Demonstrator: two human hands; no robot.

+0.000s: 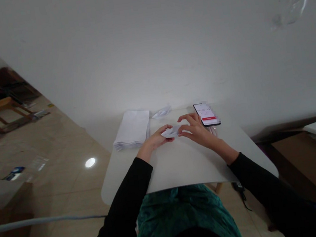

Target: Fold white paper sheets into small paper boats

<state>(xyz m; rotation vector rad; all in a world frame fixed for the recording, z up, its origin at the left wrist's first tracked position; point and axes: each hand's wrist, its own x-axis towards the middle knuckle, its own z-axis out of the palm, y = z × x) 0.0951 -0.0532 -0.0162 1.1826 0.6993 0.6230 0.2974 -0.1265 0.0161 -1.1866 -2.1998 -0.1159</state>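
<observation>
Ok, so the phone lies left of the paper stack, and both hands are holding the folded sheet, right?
No: the head view shows the phone right of the paper stack, not left. The left hand and right hand hold the folded sheet.

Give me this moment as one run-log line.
Left hand: holds folded white paper | Right hand: pinches same paper | Nearby: stack of white paper sheets; black smartphone, lit screen

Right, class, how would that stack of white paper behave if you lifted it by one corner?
The stack of white paper would probably droop and fan apart, since no binding shows. Pushed, its sheets would likely slide, as their near edges already look uneven.
</observation>
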